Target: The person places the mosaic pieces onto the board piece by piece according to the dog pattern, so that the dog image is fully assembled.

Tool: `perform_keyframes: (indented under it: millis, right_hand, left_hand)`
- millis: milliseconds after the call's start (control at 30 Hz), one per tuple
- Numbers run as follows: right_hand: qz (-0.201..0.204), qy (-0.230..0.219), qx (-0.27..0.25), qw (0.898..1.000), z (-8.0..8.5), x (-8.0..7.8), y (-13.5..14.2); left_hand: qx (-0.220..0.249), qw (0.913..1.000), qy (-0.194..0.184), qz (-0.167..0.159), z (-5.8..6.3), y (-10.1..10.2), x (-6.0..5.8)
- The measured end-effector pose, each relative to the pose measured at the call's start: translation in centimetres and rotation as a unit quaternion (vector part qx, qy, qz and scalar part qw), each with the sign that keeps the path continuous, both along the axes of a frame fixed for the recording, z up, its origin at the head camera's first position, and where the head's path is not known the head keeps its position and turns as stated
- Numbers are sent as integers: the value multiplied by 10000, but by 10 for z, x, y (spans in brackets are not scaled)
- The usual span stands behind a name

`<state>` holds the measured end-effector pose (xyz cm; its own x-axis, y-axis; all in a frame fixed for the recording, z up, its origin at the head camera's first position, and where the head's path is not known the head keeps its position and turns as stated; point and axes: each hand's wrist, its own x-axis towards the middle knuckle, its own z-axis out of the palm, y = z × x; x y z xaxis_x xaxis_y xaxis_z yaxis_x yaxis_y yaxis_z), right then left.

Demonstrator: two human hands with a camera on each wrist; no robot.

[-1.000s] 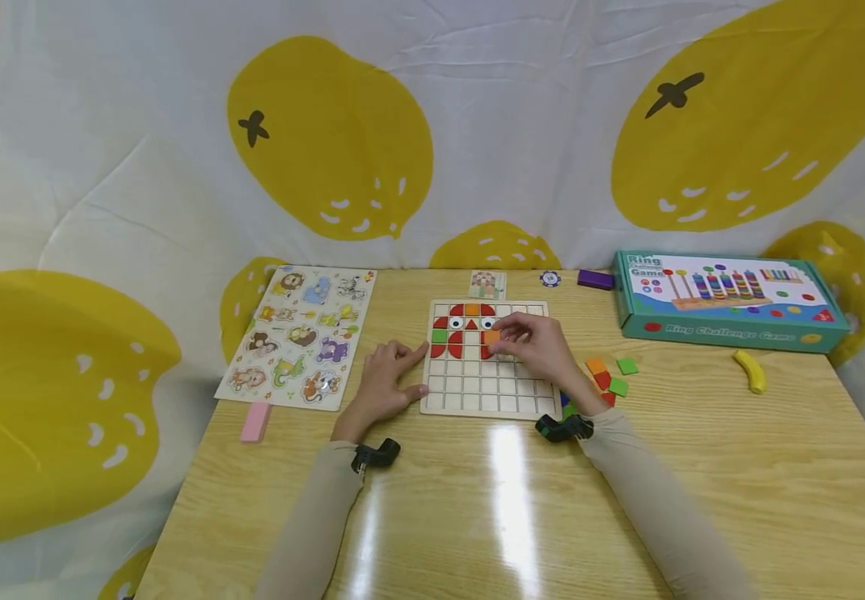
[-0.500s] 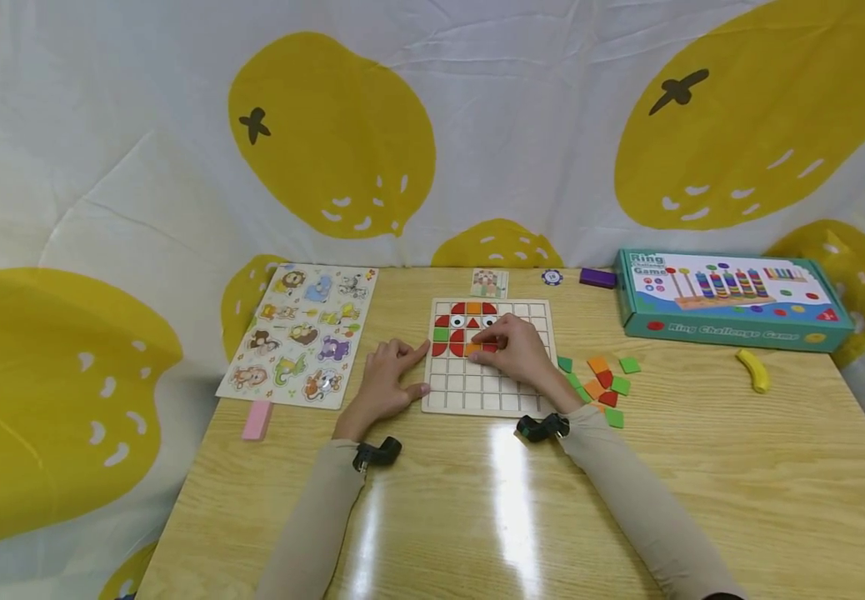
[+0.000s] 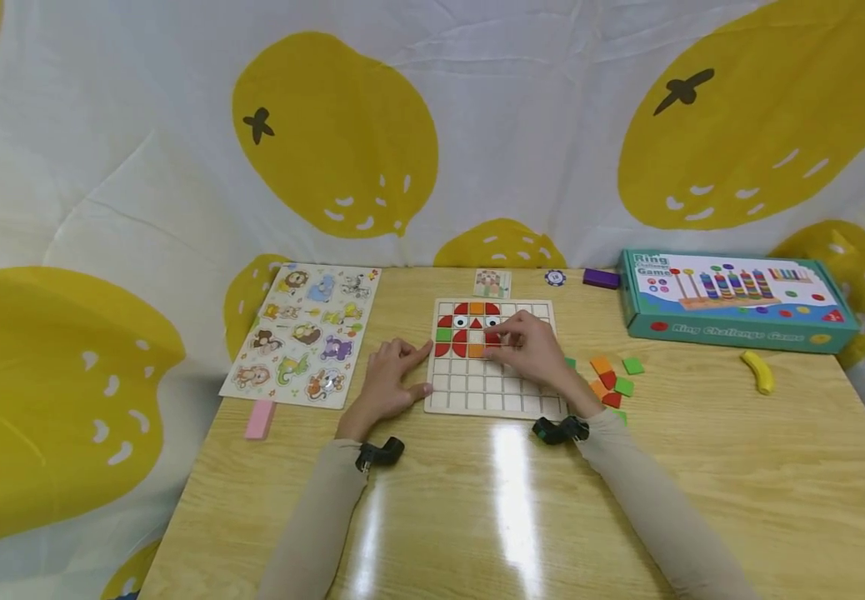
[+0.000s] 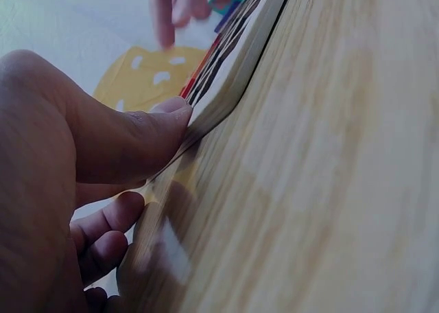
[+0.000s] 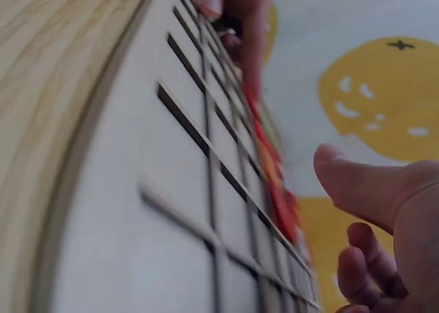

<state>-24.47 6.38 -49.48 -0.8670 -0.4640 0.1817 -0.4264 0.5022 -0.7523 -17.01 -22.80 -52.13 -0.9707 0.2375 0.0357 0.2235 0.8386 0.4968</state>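
A square wooden grid board (image 3: 492, 402) lies on the table, with red tiles (image 3: 442, 350), a green tile (image 3: 443, 334) and round eye tiles (image 3: 460, 322) in its upper left rows. An orange tile (image 3: 477, 351) sits in the lowest filled row. My left hand (image 3: 383, 379) touches the board's left edge; the left wrist view shows its thumb (image 4: 154, 138) against the near corner. Over the board, just right of the orange tile, hovers my right hand (image 3: 533, 354). Nothing shows between its thumb (image 5: 357, 182) and fingers in the right wrist view.
Loose tiles (image 3: 601, 365) lie right of the board. Behind it are a pattern card (image 3: 492, 283), a poker chip (image 3: 555, 278) and a purple block (image 3: 601, 279). A game box (image 3: 740, 300) and toy banana (image 3: 759, 373) lie right; an animal puzzle (image 3: 301, 333) and pink block (image 3: 259, 419) left.
My right hand moved left with the orange tile, set it in the bottom filled row, let go and drew back right. My left hand stayed at the board's edge.
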Motion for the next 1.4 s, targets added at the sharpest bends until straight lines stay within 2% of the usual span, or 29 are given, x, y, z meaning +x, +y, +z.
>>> perform_keyframes:
  millis: [167, 333, 567, 700, 1000, 1200, 1300, 1400]
  right_hand:
    - [-302, 117, 679, 9972, 15, 6, 55]
    - [-333, 140, 1356, 9901, 15, 15, 99]
    - [-385, -148, 1636, 9857, 9, 26, 113]
    - [-514, -101, 1779, 9827, 10, 28, 120]
    - [-165, -165, 1875, 9820, 11, 28, 132]
    - [-233, -272, 1565, 9870, 16, 24, 133]
    - [-327, -225, 1064, 9935, 18, 22, 129]
    - [-524, -249, 340, 9977, 19, 20, 115]
  left_hand:
    - [-75, 10000, 37, -8, -1, -1, 1]
    - [-36, 10000, 3, 36, 1, -4, 3]
    - [93, 9999, 38, 48, 0, -4, 5]
    - [181, 9998, 94, 0, 0, -1, 5]
    - [147, 9998, 90, -64, 4, 3, 4]
    - [112, 9999, 62, -40, 2, 3, 3]
    - [86, 9999, 67, -39, 1, 3, 3]
    - [102, 9999, 118, -35, 1, 2, 2]
